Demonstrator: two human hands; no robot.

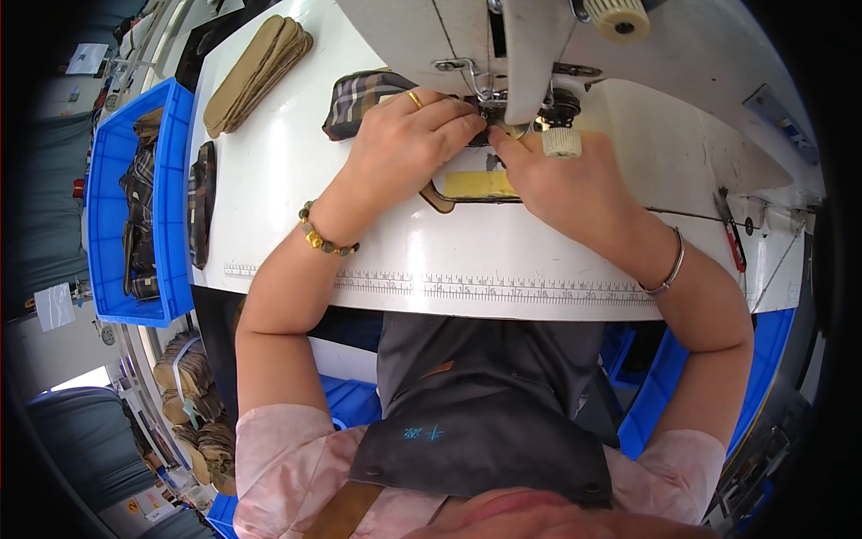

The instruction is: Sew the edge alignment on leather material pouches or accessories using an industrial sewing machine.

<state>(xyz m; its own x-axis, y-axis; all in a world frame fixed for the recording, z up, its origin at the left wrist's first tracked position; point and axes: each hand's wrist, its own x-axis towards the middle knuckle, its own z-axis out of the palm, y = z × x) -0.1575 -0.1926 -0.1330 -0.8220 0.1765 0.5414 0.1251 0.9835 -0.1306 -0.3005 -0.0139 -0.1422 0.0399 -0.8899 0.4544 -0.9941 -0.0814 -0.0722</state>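
Observation:
A plaid fabric pouch [353,101] lies on the white table at the sewing machine [530,63], its dark edge running in under the needle area. My left hand [409,135] is closed on the pouch from the left, fingers bent and pressed together close to the presser foot. From the right, my right hand [566,175] reaches in with its index fingertip against the same edge; its other fingers are curled and partly hidden. Just below both hands are a yellow strip [478,185] and the rounded end of a tan piece [437,199].
A stack of tan oval panels [259,74] lies at the far left, above another plaid piece [201,207]. A blue bin [171,202] beside the table holds plaid pieces. Red-handled snips [734,235] lie at right. A printed ruler [449,289] follows the near edge.

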